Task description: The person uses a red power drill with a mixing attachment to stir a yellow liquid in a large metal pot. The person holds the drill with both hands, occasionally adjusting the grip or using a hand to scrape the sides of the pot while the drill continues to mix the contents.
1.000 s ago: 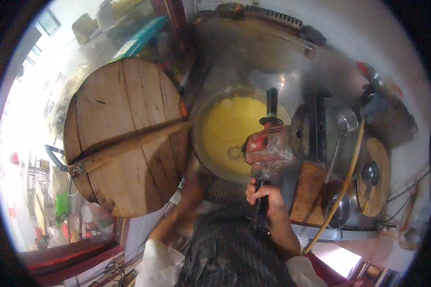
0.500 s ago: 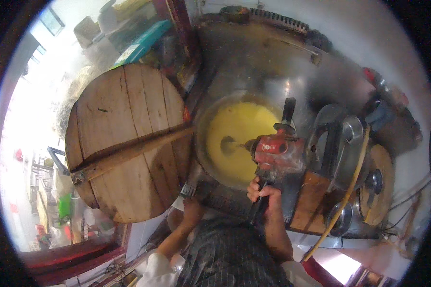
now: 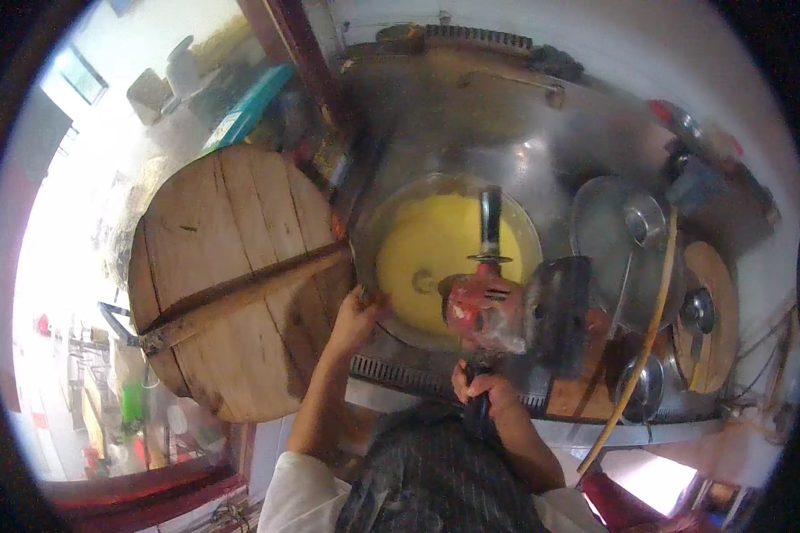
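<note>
My right hand (image 3: 487, 389) is wrapped round the black rear handle of a red electric drill (image 3: 484, 311). Its black side grip points away from me. Below the drill, a large round pan (image 3: 535, 235) holds a yellow liquid (image 3: 418, 235), with a small swirl left of the tool. The stirring end is mostly hidden by the drill's body. My left hand (image 3: 356, 322) is closed at the pan's near left rim, beside the edge of a big round wooden lid (image 3: 231, 213). What its fingers hold, if anything, does not show.
Right of the pan lie a metal basin (image 3: 596, 222), a ladle (image 3: 646, 222), a long bamboo stick (image 3: 653, 346) and a round wooden board (image 3: 716, 333). A slotted grate (image 3: 400, 373) runs along the near edge. A window sill (image 3: 142, 480) lies at left.
My left hand has moved up and away from me, from the near edge to the pan's rim. The drill has turned, its side grip swinging left, and shifted slightly nearer.
</note>
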{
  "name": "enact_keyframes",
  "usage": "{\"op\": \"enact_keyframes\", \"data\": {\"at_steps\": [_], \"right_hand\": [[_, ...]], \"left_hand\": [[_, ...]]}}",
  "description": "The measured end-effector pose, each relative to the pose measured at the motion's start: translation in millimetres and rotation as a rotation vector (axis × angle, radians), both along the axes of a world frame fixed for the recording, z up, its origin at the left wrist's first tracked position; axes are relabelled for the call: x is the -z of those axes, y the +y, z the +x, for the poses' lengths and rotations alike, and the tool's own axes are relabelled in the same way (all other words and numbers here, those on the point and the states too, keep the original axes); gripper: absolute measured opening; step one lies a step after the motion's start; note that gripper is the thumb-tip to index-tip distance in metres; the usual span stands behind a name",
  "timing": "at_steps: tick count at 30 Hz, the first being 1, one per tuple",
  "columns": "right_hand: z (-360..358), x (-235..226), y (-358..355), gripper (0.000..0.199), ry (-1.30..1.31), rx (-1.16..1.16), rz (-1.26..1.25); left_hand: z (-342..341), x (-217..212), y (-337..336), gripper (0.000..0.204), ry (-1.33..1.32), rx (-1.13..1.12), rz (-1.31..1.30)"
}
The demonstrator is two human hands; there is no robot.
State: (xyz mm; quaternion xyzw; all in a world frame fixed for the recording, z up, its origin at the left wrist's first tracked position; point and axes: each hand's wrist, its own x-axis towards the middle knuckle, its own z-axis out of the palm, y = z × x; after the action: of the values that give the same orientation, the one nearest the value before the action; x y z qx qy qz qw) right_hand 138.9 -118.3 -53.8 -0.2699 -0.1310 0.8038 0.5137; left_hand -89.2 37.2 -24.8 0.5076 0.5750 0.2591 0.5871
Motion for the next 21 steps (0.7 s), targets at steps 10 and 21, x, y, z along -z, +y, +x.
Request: {"op": "enact_keyframes", "data": {"at_steps": [10, 21], "right_hand": [[-24.2, 34.1, -2.5, 0.035, -0.644, -0.242, 0.22], [-22.4, 13.5, 59.6, 0.07, -0.871, -0.245, 0.064]], "left_hand": [[68.6, -102.1, 41.7, 0.032, -0.759, -0.173, -0.001], [60.9, -71.0, 63.6, 0.024, -0.554, -0.255, 0.145]]}}
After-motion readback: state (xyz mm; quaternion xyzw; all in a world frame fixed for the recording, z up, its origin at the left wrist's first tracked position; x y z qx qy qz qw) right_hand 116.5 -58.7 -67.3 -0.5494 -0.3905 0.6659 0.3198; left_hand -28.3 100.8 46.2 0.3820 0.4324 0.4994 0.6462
